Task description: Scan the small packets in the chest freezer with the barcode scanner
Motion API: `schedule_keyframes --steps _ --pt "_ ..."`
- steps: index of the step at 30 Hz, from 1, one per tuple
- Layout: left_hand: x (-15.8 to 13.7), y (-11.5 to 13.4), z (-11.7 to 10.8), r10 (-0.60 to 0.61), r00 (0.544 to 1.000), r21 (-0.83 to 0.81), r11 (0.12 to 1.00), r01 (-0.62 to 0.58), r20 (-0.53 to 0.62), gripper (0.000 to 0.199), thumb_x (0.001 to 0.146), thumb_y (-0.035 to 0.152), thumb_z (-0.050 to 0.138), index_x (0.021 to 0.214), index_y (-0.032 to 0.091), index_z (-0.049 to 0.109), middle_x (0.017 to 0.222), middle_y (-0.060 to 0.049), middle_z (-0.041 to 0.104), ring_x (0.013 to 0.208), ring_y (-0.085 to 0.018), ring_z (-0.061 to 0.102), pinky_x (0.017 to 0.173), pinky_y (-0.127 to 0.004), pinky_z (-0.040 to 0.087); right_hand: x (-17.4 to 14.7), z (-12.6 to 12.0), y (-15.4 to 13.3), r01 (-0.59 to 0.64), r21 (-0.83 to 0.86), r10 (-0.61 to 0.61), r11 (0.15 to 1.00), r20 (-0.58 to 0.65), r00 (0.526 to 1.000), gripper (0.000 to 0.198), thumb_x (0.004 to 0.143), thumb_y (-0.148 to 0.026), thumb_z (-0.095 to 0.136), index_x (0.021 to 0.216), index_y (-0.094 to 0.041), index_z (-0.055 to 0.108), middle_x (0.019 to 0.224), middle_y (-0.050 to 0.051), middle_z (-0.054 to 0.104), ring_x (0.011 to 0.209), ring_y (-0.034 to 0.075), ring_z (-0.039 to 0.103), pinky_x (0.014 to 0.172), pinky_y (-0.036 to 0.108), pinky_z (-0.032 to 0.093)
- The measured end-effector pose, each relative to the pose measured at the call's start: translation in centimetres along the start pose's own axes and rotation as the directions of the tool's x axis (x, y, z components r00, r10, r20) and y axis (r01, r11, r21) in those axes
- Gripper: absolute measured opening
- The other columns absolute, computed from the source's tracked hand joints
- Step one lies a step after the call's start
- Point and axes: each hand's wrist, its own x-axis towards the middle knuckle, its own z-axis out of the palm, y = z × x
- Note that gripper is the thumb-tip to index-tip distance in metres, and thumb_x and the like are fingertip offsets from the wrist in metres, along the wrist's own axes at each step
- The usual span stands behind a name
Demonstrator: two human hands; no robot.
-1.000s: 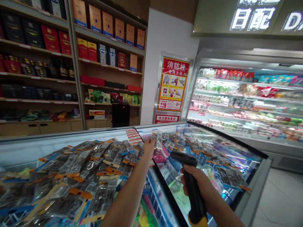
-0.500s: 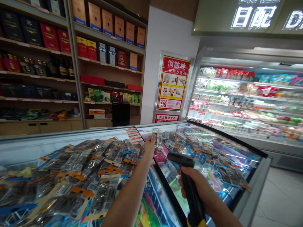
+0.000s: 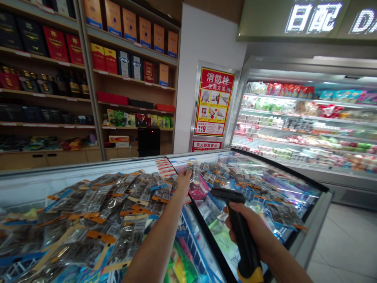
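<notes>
My left hand [image 3: 183,181] reaches far forward, its fingers closed on a small clear packet [image 3: 194,171] with dark contents. My right hand [image 3: 250,226] is wrapped round the grip of a black and yellow barcode scanner [image 3: 242,232]. The scanner's head points to the left, toward the side where the packet is held up. Left of my left arm, a broad heap of similar packets [image 3: 100,200] with orange and blue strips covers the freezer top. More packets [image 3: 226,175] lie on the glass to the right.
A chest freezer [image 3: 206,239] with a dark-framed glass lid spans the foreground. Wooden shelves [image 3: 135,45] with boxes and bottles stand behind on the left. A red fire-hydrant notice [image 3: 216,102] hangs on the white wall. On the right is a lit open chiller [image 3: 300,118].
The view has shifted slightly. My left hand still holds the packet far forward, and the scanner in my right hand has turned a little, its head nearly level.
</notes>
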Motion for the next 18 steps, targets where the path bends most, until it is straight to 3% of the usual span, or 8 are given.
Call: schedule_keyframes --steps 11,18 --pt "-0.1 -0.1 0.0 -0.027 0.998 -0.121 0.992 0.034 0.06 0.031 0.047 0.034 0.067 0.067 0.015 0.052 0.056 0.002 0.055 0.048 -0.01 0.05 0.051 -0.023 0.04 1.9 0.6 -0.4 -0.014 -0.048 0.014 0.999 0.007 1.0 0.026 0.075 -0.038 0.047 0.067 -0.014 0.052 0.042 0.0 0.054 0.033 0.01 0.05 0.033 0.018 0.034" --pt "0.3 -0.5 -0.3 -0.016 0.998 -0.057 0.998 0.019 0.06 0.027 0.05 0.033 0.065 0.066 0.016 0.053 0.056 0.002 0.055 0.049 -0.009 0.049 0.051 -0.023 0.039 0.3 0.5 -3.4 -0.076 -0.035 0.076 0.996 -0.015 0.997 0.027 0.076 -0.037 0.046 0.062 -0.014 0.052 0.041 0.001 0.053 0.031 0.01 0.049 0.031 0.018 0.035"
